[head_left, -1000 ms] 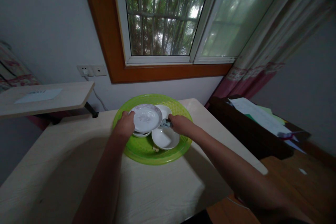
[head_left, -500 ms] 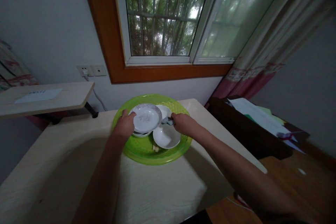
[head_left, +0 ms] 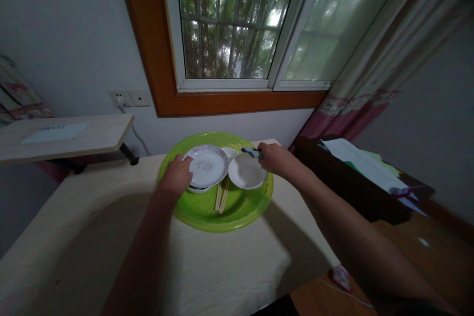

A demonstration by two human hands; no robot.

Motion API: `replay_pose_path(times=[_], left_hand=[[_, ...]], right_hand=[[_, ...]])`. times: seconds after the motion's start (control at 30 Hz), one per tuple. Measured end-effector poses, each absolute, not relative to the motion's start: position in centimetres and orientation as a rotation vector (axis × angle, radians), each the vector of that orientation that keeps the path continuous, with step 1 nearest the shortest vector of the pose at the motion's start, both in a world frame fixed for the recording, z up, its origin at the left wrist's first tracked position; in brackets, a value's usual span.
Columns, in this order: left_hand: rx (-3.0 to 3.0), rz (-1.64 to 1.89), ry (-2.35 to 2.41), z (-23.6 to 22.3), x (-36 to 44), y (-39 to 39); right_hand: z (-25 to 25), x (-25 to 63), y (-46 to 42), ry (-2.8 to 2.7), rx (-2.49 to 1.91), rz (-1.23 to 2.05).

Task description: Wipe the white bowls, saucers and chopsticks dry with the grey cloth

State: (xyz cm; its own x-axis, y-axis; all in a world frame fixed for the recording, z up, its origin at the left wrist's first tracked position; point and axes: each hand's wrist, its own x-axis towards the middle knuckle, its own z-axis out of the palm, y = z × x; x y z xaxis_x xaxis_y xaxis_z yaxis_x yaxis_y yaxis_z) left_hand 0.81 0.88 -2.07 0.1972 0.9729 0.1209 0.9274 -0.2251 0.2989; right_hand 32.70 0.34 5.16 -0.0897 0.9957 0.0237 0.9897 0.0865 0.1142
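My left hand point(head_left: 177, 174) is closed on the left rim of a white plate point(head_left: 206, 165) with a faint pattern. Beneath that plate the edge of another white dish point(head_left: 199, 189) shows. On the right, my right hand point(head_left: 273, 156) pinches a crumpled grey-green cloth point(head_left: 253, 152) at the upper rim of a white bowl point(head_left: 247, 173), which is tilted towards me. Another white dish point(head_left: 230, 153) is partly hidden behind the two. Pale wooden chopsticks point(head_left: 222, 198) lie between plate and bowl, on a large green tray point(head_left: 200, 219).
The tray stands on a pale wooden table point(head_left: 207, 271), near the wall under the window. At the left is a raised shelf point(head_left: 99, 133) with a paper label. Papers point(head_left: 365, 165) lie on a dark piece of furniture at the right.
My right hand has moved right and away from me, and the white bowl has shifted with it. More of the chopsticks now shows. My left hand and the plate have barely moved.
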Motion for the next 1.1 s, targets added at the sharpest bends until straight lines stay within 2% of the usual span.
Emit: replay_pose_path(times=[0.37, 0.6, 0.77, 1.1], left_hand=[[2.303, 0.427, 1.773, -1.9, 0.7, 1.0], [2.291, 0.499, 1.807, -2.4, 0.7, 0.9], [2.301, 0.42, 1.848, -2.6, 0.8, 1.0], [2.386, 0.392, 1.755, -2.0, 0.7, 0.9]], right_hand=[[6.3, 31.5, 2.1, 2.18, 2.329, 0.289], [5.0, 30.6, 3.8, 2.217, 2.393, 0.273], [3.9, 30.3, 4.7, 2.253, 2.43, 0.208], [2.2, 29.0, 4.6, 2.343, 2.321, 0.145]])
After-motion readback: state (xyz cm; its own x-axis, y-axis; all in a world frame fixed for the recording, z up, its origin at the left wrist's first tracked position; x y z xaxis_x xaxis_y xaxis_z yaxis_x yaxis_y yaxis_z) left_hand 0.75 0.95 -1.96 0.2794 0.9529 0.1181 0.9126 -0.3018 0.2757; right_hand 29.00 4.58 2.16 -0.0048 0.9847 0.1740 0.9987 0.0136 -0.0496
